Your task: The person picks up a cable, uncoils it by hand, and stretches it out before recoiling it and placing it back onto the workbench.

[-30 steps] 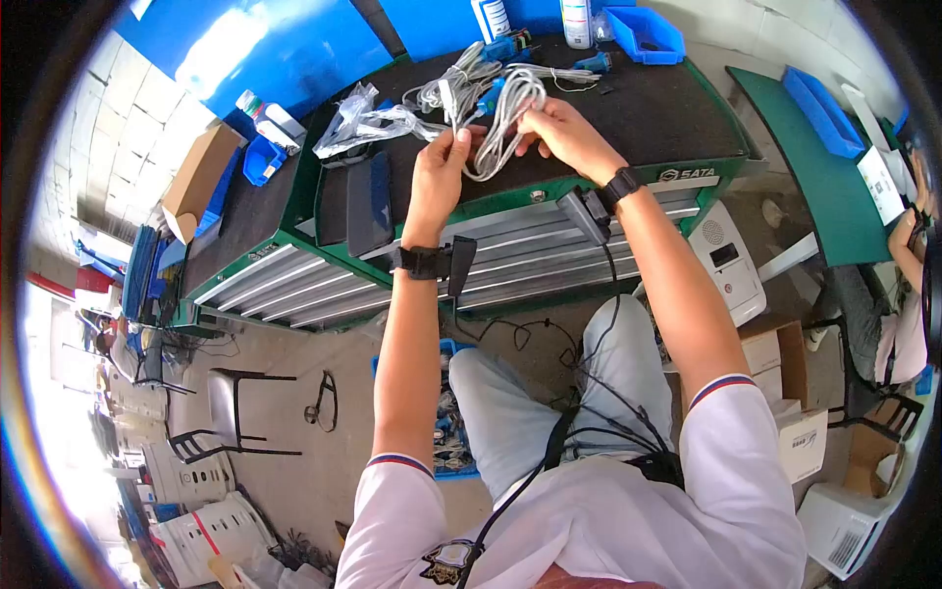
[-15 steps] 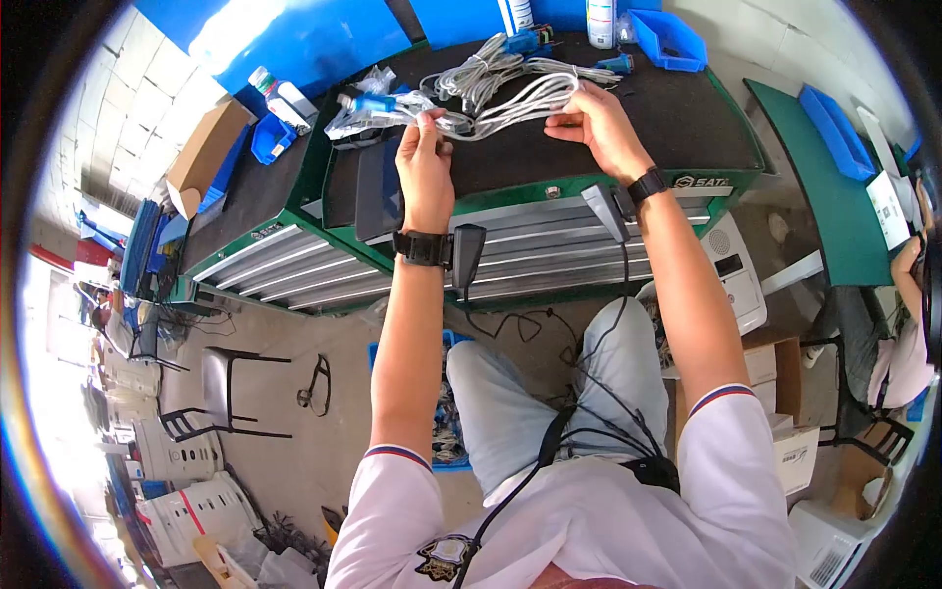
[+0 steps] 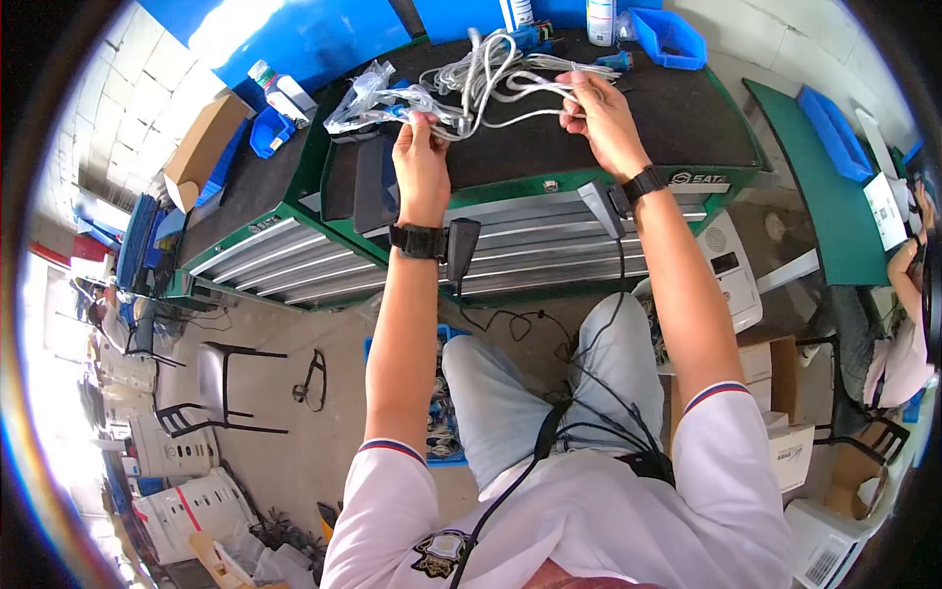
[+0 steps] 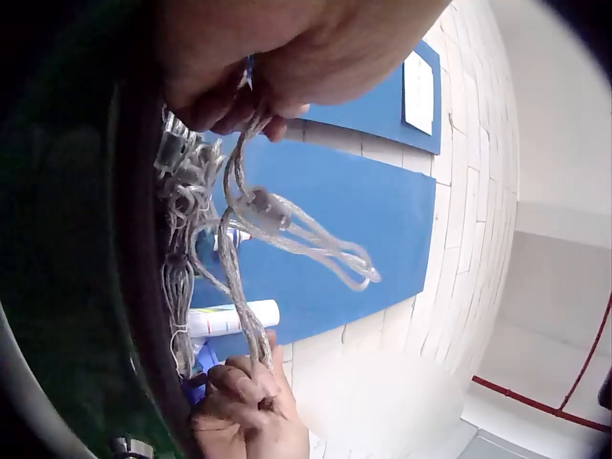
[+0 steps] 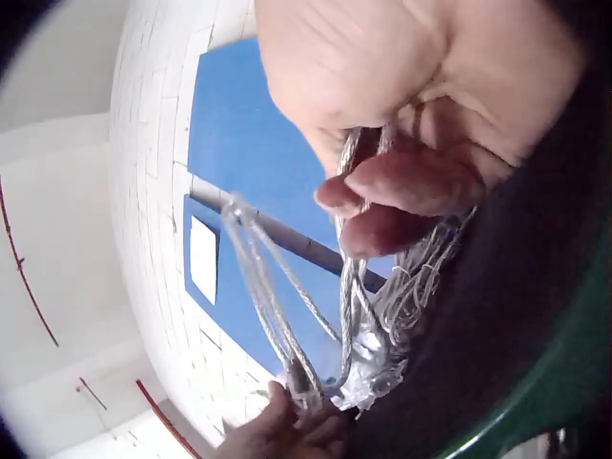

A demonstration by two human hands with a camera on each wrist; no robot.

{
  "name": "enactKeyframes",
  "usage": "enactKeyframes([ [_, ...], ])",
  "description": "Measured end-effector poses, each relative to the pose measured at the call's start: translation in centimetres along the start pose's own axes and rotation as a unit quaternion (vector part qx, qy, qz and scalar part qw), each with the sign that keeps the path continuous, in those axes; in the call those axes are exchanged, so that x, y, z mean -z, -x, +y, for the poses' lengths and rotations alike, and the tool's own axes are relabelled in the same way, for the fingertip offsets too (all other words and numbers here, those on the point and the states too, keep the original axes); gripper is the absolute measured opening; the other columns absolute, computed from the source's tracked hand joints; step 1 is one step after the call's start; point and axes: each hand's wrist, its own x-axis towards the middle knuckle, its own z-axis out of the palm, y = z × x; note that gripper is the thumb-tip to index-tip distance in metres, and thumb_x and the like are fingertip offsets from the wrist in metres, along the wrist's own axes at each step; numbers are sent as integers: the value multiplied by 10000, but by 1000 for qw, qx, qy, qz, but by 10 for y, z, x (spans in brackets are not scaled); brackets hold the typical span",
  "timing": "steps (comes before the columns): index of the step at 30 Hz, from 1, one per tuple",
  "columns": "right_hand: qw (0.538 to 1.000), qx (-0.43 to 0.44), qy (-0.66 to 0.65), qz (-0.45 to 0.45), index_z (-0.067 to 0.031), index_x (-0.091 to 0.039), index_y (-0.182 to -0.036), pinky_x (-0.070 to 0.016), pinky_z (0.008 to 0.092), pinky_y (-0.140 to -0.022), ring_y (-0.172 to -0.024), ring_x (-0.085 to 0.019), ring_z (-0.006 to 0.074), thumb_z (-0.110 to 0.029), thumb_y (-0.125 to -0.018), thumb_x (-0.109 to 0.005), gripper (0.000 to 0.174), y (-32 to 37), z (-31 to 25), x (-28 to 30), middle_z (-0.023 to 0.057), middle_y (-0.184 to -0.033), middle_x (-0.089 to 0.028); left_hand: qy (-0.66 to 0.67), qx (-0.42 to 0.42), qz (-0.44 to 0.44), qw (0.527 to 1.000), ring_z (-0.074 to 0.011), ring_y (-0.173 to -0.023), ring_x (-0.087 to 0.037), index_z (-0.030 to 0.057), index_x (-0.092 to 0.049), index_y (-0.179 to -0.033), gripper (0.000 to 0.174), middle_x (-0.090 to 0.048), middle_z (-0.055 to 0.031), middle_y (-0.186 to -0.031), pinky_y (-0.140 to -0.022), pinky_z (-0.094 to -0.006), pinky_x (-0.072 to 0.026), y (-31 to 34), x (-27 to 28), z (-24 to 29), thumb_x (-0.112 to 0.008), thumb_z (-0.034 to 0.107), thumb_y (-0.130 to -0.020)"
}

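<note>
A pale, shiny cable [image 3: 483, 83] runs between my two hands over the dark bench top, one loop of it standing up in the middle. My left hand [image 3: 423, 175] pinches its left end between thumb and fingers. At the other end, the strands are gripped by the curled fingers of my right hand [image 3: 606, 126]. The left wrist view shows a small grey cylindrical piece [image 4: 266, 212] on the cable, with a loop sticking out beyond it. Behind the held cable lie coiled cables [image 3: 446, 77] and a clear plastic bag [image 3: 368, 93], partly overlapped by it.
The bench top sits on a green drawer cabinet [image 3: 549, 187]. A blue bin [image 3: 667, 37] and a white can [image 3: 601, 22] stand at its back right. Left of my left hand lies a flat dark object [image 3: 375, 187]. A second blue bin [image 3: 272, 132] and a bottle [image 3: 285, 96] are farther left.
The cable was a hanging coil, then was drawn out sideways as my hands moved apart. Now its strands spread and one loop rises between the hands. A blue connector no longer shows above the left hand.
</note>
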Motion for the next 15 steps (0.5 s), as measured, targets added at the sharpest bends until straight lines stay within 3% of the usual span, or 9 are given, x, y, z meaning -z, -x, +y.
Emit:
enactKeyframes([
  [2, 989, 33, -104, 96, -51, -613, -1149, -466, 210, -607, -665, -575, 84, -366, -1018, -523, 354, -5, 6, 6, -25, -727, -547, 19, -33, 10, 999, -69, -669, -431, 64, -580, -871, 237, -537, 15, -780, -643, -236, -370, -1, -1, -1, -511, 223, -1033],
  [6, 987, 77, -55, 132, -40, -594, -1155, -487, 230, -615, -677, -591, 94, -373, -1017, -522, 367, 8, -21, 1, -12, -747, -572, -26, -50, -46, 997, -60, -662, -439, 87, -578, -870, 230, -602, -10, -831, -621, -223, -378, -3, 6, 0, -500, 225, -1037],
  [9, 983, 116, -39, 139, -33, -600, -1160, -524, 243, -650, -698, -612, 109, -370, -1015, -526, 375, 14, -60, 25, 6, -796, -591, -53, -47, -13, 997, -63, -646, -426, 86, -574, -867, 244, -633, -28, -859, -609, -225, -379, 14, -21, 34, -489, 235, -1040],
  [10, 980, 110, -53, 158, -25, -615, -1123, -581, 283, -654, -696, -629, 133, -342, -1017, -523, 347, 15, -73, 37, 36, -810, -597, -74, -51, -18, 996, -68, -632, -426, 83, -568, -875, 253, -656, -50, -887, -603, -227, -382, 15, -22, 51, -481, 252, -1042],
  [13, 979, 55, -99, 169, -23, -614, -1139, -587, 269, -707, -757, -618, 134, -301, -1020, -524, 315, 15, -84, 83, 32, -842, -598, -84, -63, -48, 993, -66, -606, -392, 70, -570, -901, 250, -667, -71, -880, -578, -231, -351, 9, -1, 94, -470, 247, -1046],
  [15, 973, 22, -93, 212, -29, -615, -1143, -585, 257, -708, -747, -611, 126, -301, -1022, -519, 313, 24, -76, 103, 26, -847, -595, -87, -79, -10, 993, -67, -592, -364, 64, -577, -901, 250, -670, -77, -866, -559, -235, -326, 1, 31, 117, -468, 235, -1046],
])
